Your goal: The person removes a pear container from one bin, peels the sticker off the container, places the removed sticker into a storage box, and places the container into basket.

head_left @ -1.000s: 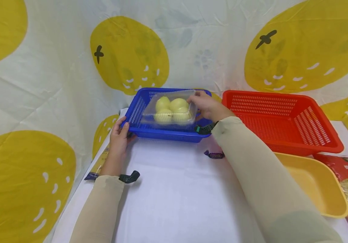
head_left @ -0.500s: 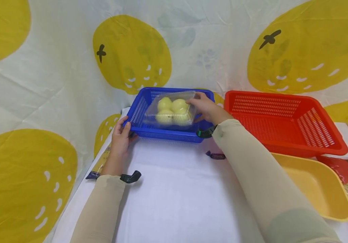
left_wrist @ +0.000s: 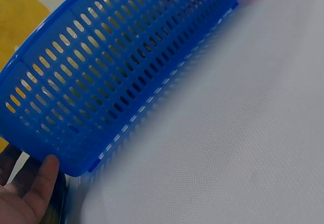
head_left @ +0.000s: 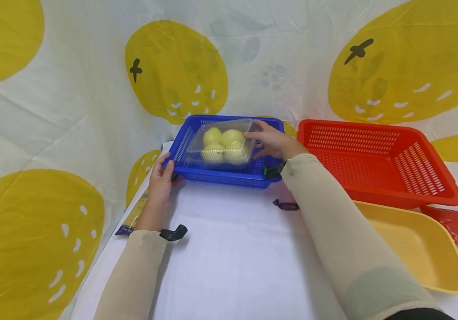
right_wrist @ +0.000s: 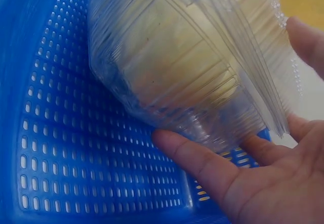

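Lowered deeper into the blue basket, the clear fruit box stays gripped by the right hand, red basket beside.

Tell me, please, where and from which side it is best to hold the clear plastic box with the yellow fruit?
Probably hold the clear plastic box at its right end, as the right hand does: fingers under the ribbed base, thumb on the lid rim. The walls look thin, and the blue basket leaves the top and right side free.
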`<state>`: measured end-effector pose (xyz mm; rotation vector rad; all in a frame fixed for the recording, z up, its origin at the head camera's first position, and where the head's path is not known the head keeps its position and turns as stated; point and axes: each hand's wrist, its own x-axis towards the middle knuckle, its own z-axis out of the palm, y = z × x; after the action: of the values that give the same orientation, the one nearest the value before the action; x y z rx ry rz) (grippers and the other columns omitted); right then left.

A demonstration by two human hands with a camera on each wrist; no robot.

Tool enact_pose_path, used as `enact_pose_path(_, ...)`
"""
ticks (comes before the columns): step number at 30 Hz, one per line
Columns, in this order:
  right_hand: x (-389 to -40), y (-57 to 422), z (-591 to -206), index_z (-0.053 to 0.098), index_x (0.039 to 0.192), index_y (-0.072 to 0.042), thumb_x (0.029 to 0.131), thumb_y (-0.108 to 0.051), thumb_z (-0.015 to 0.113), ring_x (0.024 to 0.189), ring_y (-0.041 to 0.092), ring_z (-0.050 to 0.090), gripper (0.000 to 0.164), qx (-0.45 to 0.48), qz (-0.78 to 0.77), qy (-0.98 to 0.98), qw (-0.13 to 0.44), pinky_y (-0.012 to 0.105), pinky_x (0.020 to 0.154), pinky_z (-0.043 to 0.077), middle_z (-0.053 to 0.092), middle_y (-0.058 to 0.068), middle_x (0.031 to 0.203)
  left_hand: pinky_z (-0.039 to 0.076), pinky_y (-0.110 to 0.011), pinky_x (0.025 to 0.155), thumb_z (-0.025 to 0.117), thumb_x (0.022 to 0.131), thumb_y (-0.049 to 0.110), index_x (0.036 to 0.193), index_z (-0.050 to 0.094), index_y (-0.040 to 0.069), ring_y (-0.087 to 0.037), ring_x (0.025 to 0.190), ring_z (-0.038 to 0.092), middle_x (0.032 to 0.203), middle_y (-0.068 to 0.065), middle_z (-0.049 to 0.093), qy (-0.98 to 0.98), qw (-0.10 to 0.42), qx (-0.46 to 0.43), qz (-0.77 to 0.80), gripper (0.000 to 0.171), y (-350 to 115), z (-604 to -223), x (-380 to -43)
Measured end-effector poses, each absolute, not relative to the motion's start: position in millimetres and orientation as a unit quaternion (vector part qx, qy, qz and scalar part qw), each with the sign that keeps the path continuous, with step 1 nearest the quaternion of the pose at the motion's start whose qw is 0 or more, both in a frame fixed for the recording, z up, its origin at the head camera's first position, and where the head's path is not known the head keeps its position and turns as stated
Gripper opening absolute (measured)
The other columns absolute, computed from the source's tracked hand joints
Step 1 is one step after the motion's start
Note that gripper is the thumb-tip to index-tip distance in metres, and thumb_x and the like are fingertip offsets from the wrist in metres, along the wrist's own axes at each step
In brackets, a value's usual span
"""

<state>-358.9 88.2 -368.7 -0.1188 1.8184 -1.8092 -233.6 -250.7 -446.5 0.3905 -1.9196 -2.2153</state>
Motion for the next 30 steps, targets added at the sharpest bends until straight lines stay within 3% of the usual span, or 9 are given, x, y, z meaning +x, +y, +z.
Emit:
enact_pose_path(9, -366.0, 85.4, -380.4, 0.005, 0.173, -0.030, 0.104, -0.011, 0.059, 0.151, 0.052, 0.033, 0.090, -0.052, -0.700, 0.655, 0.280, 0.073, 0.112, 0.040, 0.010, 0.011, 0.176, 0.052, -0.055, 0.109, 0.057, 0.110, 0.039, 0.155, 0.054, 0.034, -0.027, 0.127, 0.062, 0.155, -0.010, 0.055, -0.644, 0.089, 0.131, -0.748, 0.045, -249.5, -446.5, -232.7)
enact_pose_path(30, -366.0, 82.8, -375.6, 0.000, 0.174, -0.026, 0.111, -0.016, 0.058, 0.161, 0.043, 0.016, 0.086, -0.080, -0.678, 0.674, 0.284, 0.066, 0.119, 0.036, -0.003, 0.009, 0.179, 0.053, -0.052, 0.108, 0.054, 0.112, 0.037, 0.155, 0.053, 0.036, -0.024, 0.120, 0.063, 0.152, -0.010, 0.055, -0.639, 0.077, 0.145, -0.752, 0.043, -251.7, -441.8, -233.3)
